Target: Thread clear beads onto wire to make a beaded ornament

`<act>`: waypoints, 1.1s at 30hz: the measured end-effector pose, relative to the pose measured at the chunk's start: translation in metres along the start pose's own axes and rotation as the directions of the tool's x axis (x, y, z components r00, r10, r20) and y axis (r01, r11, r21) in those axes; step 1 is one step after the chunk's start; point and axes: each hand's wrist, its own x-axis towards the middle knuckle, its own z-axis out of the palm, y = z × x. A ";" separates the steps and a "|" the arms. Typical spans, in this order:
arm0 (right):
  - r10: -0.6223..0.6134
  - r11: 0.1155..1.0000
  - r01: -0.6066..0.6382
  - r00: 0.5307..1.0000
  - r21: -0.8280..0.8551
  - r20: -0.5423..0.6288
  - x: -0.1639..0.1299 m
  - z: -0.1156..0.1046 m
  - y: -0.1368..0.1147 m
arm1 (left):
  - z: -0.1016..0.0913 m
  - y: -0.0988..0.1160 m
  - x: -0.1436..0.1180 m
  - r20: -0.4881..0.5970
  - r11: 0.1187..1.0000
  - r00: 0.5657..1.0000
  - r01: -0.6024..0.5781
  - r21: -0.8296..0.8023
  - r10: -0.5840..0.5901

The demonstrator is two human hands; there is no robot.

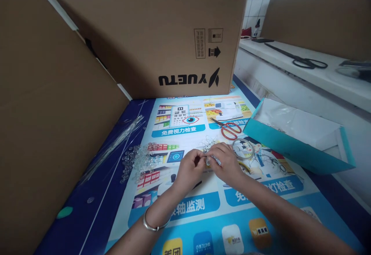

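Note:
My left hand [189, 169] is closed in a pinch, its fingertips meeting those of my right hand [226, 164], which is pinched too. Between them is what looks like a thin wire, mostly hidden by the fingers. A small clear bead [208, 162] shows just under the fingertips. Just beyond the hands lies a loose tangle of fine wire pieces [209, 143]. To the left spreads a pile of clear beads [140, 160], with a bundle of long thin pale wires [116, 145] beside it. Red-handled scissors [231, 130] lie beyond my right hand.
A wire coil [243, 148] and a yellow-handled tool [244, 166] lie near my right wrist. Further right are wire pieces [275, 164] and a teal box [298, 148]. Large cardboard [139, 34] walls off the back and left. Black scissors [308, 62] rest on a ledge.

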 end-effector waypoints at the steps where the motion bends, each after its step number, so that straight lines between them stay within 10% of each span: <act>1: -0.002 1.000 0.002 1.000 0.006 0.000 0.000 0.000 0.000 | 0.000 0.000 0.000 0.016 0.999 1.000 0.015 -0.033 -0.015; 16: 0.091 0.992 -0.099 0.990 -0.074 -0.108 0.002 -0.005 -0.016 | 0.004 0.005 -0.004 -0.049 0.973 0.996 0.062 -0.222 -0.075; 25: 0.130 0.989 -0.123 0.987 0.077 -0.096 0.000 -0.001 -0.005 | 0.004 0.012 -0.008 -0.064 0.981 0.985 -0.153 0.123 0.162; 30: 0.078 0.989 -0.065 0.993 0.136 -0.091 0.000 0.001 -0.001 | 0.001 0.015 -0.004 0.027 0.986 0.997 0.070 -0.152 -0.066; 33: 0.044 0.981 -0.028 0.996 0.194 -0.081 0.002 -0.002 -0.001 | -0.003 0.016 -0.003 0.220 0.830 0.950 0.302 -0.468 -0.221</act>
